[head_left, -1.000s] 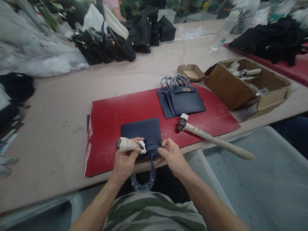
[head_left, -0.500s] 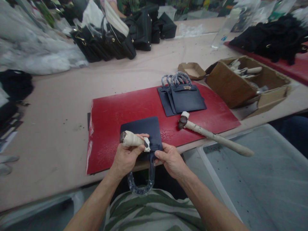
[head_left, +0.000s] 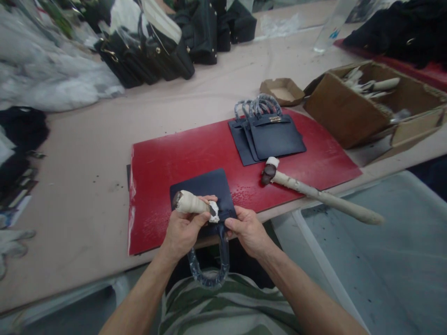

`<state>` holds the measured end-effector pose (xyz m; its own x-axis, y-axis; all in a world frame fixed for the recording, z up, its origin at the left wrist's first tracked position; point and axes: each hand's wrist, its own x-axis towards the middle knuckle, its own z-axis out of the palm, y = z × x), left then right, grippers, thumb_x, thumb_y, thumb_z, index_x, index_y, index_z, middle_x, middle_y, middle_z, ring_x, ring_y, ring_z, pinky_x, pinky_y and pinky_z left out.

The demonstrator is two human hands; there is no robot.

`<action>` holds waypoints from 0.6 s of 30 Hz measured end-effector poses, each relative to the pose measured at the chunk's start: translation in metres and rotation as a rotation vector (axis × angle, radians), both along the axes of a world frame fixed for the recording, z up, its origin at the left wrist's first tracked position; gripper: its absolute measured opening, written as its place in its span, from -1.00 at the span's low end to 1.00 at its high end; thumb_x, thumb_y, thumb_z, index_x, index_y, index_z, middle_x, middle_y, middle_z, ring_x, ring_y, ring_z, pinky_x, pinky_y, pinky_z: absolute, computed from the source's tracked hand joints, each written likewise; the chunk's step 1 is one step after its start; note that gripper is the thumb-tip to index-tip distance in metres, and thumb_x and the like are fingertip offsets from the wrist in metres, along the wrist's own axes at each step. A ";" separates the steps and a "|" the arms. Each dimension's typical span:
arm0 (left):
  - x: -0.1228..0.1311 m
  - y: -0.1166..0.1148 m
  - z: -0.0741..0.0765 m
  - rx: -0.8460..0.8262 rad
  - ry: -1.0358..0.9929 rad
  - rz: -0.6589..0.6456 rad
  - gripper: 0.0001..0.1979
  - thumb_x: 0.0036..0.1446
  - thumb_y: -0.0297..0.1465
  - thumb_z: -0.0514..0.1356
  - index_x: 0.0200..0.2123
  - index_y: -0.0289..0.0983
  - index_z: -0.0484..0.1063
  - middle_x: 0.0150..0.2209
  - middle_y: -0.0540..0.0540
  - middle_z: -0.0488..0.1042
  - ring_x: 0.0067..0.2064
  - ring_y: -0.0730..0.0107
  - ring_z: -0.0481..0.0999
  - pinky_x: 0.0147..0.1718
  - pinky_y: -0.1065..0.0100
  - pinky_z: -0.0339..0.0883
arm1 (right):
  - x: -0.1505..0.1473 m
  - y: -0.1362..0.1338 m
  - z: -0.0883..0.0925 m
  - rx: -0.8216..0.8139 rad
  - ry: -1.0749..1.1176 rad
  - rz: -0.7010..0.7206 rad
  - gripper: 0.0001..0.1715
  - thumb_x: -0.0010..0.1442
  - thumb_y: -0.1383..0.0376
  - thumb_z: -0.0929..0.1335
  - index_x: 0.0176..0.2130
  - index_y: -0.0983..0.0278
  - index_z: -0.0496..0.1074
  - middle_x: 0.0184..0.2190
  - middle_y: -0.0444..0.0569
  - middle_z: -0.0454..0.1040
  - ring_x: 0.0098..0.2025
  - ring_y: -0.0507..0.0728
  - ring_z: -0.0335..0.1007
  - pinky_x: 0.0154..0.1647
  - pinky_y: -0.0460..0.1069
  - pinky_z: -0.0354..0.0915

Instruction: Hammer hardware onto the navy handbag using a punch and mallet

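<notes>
A dark navy bag panel (head_left: 206, 181) lies face down at the front edge of a red mat (head_left: 157, 163). Its plastic-wrapped handle (head_left: 225, 256) hangs toward me over the table edge. My left hand (head_left: 182, 235) is closed around a stubby tool wrapped in cream tape (head_left: 191, 203), with a dark end and a ragged white end; its exact kind is unclear. That white end sits over the panel, close to the handle's base. With thumb and fingers, my right hand (head_left: 248, 231) pinches the panel's edge beside the handle base.
A hammer with a wrapped grip (head_left: 307, 188) rests on the mat's right, overhanging the edge. Behind it are several stacked bag panels (head_left: 277, 137). Cardboard boxes (head_left: 345, 111) stand at right, black bags (head_left: 150, 56) at back, a glove (head_left: 14, 242) at left.
The view has shifted slightly, so the table's contents sit a little differently in frame. Both hands keep their holds on the tool and panel, with hardly any movement.
</notes>
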<state>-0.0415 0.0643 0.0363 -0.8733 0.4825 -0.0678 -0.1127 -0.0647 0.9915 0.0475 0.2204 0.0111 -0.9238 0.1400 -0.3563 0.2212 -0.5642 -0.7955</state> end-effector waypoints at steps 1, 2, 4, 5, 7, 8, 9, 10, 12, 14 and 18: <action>0.000 0.001 0.000 -0.004 0.005 0.002 -0.75 0.11 -0.24 0.39 -0.20 -0.24 0.54 -0.04 -0.18 0.65 -0.04 0.32 0.64 -0.18 0.46 0.54 | -0.001 0.000 0.001 0.002 0.004 0.001 -0.70 -0.07 0.20 0.52 -0.38 0.34 0.49 -0.52 -0.13 0.39 -0.54 -0.03 0.19 -0.51 -0.13 0.20; 0.000 0.001 0.000 -0.010 0.012 0.003 -0.76 0.12 -0.24 0.39 -0.20 -0.24 0.55 -0.04 -0.18 0.65 -0.03 0.32 0.64 -0.17 0.46 0.54 | -0.001 0.001 0.001 0.004 0.007 0.004 -0.70 -0.06 0.20 0.52 -0.38 0.34 0.49 -0.52 -0.13 0.39 -0.53 -0.03 0.20 -0.51 -0.13 0.20; -0.001 0.002 0.000 -0.021 0.023 0.000 -0.76 0.13 -0.24 0.37 -0.19 -0.24 0.54 -0.03 -0.17 0.64 -0.03 0.33 0.63 -0.17 0.47 0.53 | -0.002 0.001 0.002 0.015 0.006 0.011 -0.71 -0.05 0.20 0.52 -0.37 0.34 0.49 -0.51 -0.12 0.40 -0.52 -0.02 0.21 -0.50 -0.13 0.21; -0.001 0.002 0.000 -0.023 0.024 0.000 -0.76 0.13 -0.24 0.37 -0.19 -0.24 0.54 -0.03 -0.17 0.64 -0.03 0.33 0.63 -0.16 0.47 0.53 | -0.002 0.002 0.002 0.020 0.006 0.011 -0.71 -0.05 0.20 0.52 -0.37 0.34 0.49 -0.51 -0.12 0.40 -0.52 -0.02 0.21 -0.49 -0.13 0.22; -0.002 0.003 0.001 -0.029 0.017 0.000 -0.75 0.13 -0.24 0.37 -0.18 -0.24 0.53 -0.03 -0.17 0.64 -0.03 0.34 0.63 -0.16 0.46 0.52 | -0.003 0.003 0.002 0.027 0.001 0.013 -0.72 -0.05 0.20 0.52 -0.37 0.34 0.49 -0.50 -0.12 0.41 -0.52 -0.01 0.22 -0.49 -0.13 0.23; -0.002 0.003 0.001 -0.033 0.016 0.001 -0.75 0.13 -0.24 0.37 -0.19 -0.24 0.53 -0.04 -0.17 0.64 -0.03 0.33 0.63 -0.16 0.46 0.52 | -0.003 0.003 0.001 0.030 0.001 0.014 -0.72 -0.04 0.20 0.51 -0.37 0.34 0.49 -0.50 -0.13 0.41 -0.51 -0.01 0.23 -0.49 -0.12 0.24; -0.002 0.003 0.001 -0.037 0.020 0.005 -0.75 0.13 -0.24 0.37 -0.19 -0.24 0.52 -0.04 -0.17 0.64 -0.02 0.32 0.63 -0.15 0.45 0.52 | -0.003 0.004 0.001 0.033 0.001 0.015 -0.71 -0.04 0.20 0.51 -0.37 0.34 0.49 -0.50 -0.13 0.42 -0.51 -0.01 0.23 -0.49 -0.12 0.24; -0.002 0.004 0.001 -0.044 0.028 0.009 -0.75 0.13 -0.24 0.37 -0.20 -0.25 0.52 -0.05 -0.17 0.65 -0.02 0.32 0.63 -0.13 0.44 0.51 | -0.003 0.004 0.001 0.040 0.002 0.017 -0.71 -0.04 0.19 0.52 -0.37 0.34 0.49 -0.50 -0.12 0.43 -0.51 0.00 0.24 -0.49 -0.12 0.25; -0.003 0.005 0.001 -0.069 0.042 0.011 -0.75 0.13 -0.24 0.36 -0.19 -0.26 0.53 -0.05 -0.18 0.65 -0.04 0.30 0.63 -0.11 0.41 0.50 | -0.003 0.005 0.001 0.051 0.008 0.031 -0.69 -0.02 0.18 0.52 -0.33 0.34 0.50 -0.47 -0.11 0.45 -0.49 0.01 0.28 -0.46 -0.11 0.28; -0.003 0.006 0.002 -0.105 0.047 0.003 -0.74 0.13 -0.24 0.35 -0.17 -0.27 0.54 -0.07 -0.19 0.65 -0.07 0.29 0.63 -0.10 0.37 0.49 | -0.003 0.007 0.002 0.044 0.044 0.050 -0.65 0.01 0.19 0.53 -0.24 0.33 0.51 -0.40 -0.10 0.49 -0.44 0.03 0.34 -0.40 -0.09 0.33; -0.006 0.008 0.003 -0.166 0.024 -0.027 -0.70 0.12 -0.20 0.34 -0.17 -0.29 0.56 -0.11 -0.19 0.64 -0.15 0.28 0.61 -0.17 0.35 0.47 | -0.003 0.011 0.005 0.001 0.176 0.065 -0.28 0.02 0.26 0.55 0.14 0.25 0.39 -0.15 -0.05 0.53 -0.16 0.12 0.44 -0.09 -0.01 0.39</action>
<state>-0.0478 0.0726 0.0398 -0.8625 0.4896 -0.1278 -0.0882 0.1033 0.9907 0.0442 0.2315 0.0162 -0.9789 0.0780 -0.1886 0.1151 -0.5521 -0.8258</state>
